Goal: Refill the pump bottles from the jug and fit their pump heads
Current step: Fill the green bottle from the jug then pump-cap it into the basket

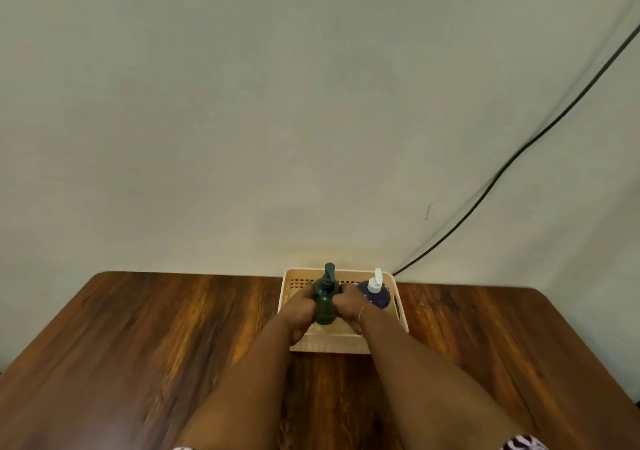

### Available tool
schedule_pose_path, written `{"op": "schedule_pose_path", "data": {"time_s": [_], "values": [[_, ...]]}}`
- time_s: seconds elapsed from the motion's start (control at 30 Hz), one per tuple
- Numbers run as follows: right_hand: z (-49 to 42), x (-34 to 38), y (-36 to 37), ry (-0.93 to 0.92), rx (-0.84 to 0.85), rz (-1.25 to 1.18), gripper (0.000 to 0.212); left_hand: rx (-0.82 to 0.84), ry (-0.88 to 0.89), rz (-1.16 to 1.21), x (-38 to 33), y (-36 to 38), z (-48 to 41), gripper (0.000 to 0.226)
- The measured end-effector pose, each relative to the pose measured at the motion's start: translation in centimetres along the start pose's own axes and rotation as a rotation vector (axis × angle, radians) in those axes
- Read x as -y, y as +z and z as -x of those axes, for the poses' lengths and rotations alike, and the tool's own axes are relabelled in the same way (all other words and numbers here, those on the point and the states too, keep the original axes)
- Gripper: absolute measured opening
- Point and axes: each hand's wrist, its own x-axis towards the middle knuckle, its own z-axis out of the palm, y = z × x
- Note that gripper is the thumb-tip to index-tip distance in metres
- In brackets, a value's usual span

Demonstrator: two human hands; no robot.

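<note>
A dark green pump bottle (325,302) with its pump head on stands upright in a beige perforated basket (398,305) at the table's far edge. My left hand (301,309) grips the bottle from the left and my right hand (348,305) grips it from the right. To its right in the same basket stands a dark blue bottle (377,299) with a white pump head. No jug is in view.
The brown wooden table (138,338) stretches wide on both sides of the basket. A pale wall rises right behind the basket. A black cable (512,158) runs down the wall to the table's back edge at the right.
</note>
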Motion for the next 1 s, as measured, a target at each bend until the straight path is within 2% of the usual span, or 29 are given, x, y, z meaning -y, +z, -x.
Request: {"op": "schedule_pose_path", "data": {"time_s": [0.4, 0.63, 0.9, 1.0], "values": [[-0.5, -1.3, 0.3, 0.022, 0.029, -0.046, 0.038, -0.013, -0.042, 0.053, 2.4, -0.2, -2.4, 0.042], [-0.6, -1.5, 0.2, 0.016, 0.042, -0.073, 0.039, -0.026, -0.075, 0.059, 3.1, -0.5, -3.4, 0.048], [0.8, -2.2, 0.0, 0.011, -0.003, -0.011, 0.057, -0.111, -0.064, -0.007, 2.8, 0.2, -1.1, 0.057], [2.8, -2.4, -0.3, -0.004, -0.036, -0.008, 0.063, -0.162, -0.022, -0.018, 2.7, 0.9, 0.5, 0.052]]}}
